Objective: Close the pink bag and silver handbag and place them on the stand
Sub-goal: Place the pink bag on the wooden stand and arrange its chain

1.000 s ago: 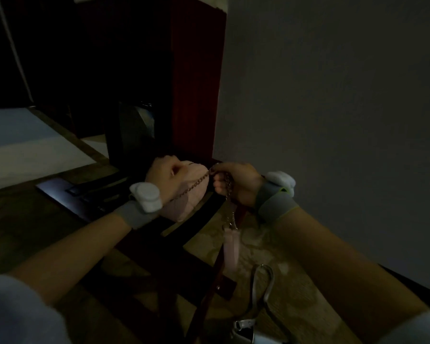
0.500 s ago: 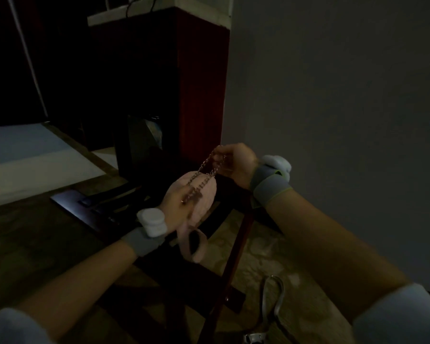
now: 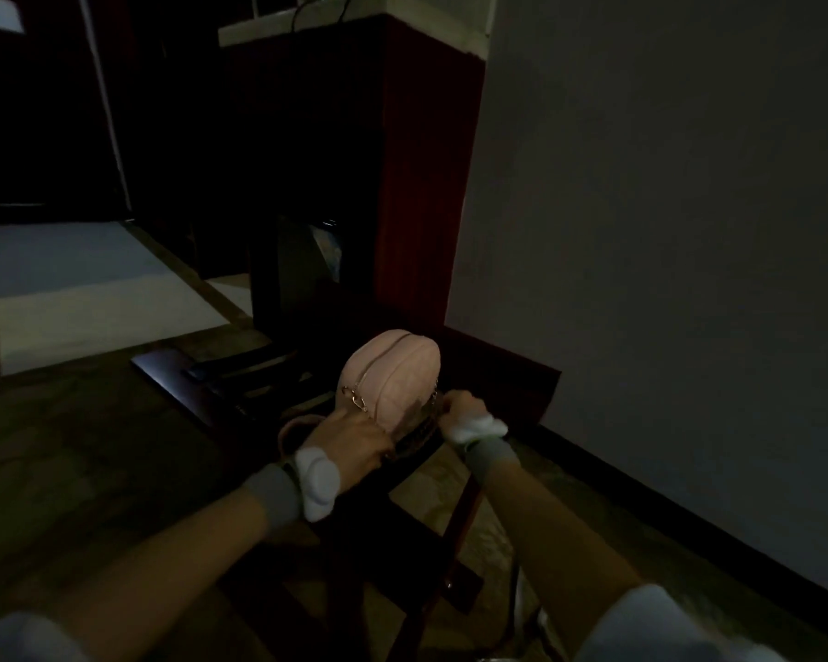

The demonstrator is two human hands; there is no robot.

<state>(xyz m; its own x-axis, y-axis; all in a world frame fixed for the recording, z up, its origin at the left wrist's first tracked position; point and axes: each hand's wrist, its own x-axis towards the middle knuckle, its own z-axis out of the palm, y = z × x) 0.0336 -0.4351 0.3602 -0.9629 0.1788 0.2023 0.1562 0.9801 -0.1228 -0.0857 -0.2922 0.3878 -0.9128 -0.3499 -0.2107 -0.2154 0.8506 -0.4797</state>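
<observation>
Dim room, dark wooden stand (image 3: 417, 475) low by the grey wall (image 3: 665, 231), and on its top edge sits the pink bag (image 3: 390, 375), rounded, zip seam running over the crown and looking drawn shut, though too murky to swear to it. Left hand (image 3: 350, 439) pressed against the near lower side of the bag, fingers curled in around its base and the clip end of the chain (image 3: 354, 398), holding. Right hand (image 3: 460, 408) tucked at the bag's right flank, fingers closed, seemingly pinching the chain there, exact grip hidden in shadow. Both wrists banded in grey with white pucks. Bag touching the stand or just above it: cannot tell which. As a judgement, first half nearly wrapped up: pink bag apparently closed and at the stand, only the letting go left. Second half untouched: down at the bottom edge, on the floor beside the stand's foot, just a thin looping strap (image 3: 515, 609), likely the silver handbag's, body out of view. Closing it and setting it on the stand still to come.
</observation>
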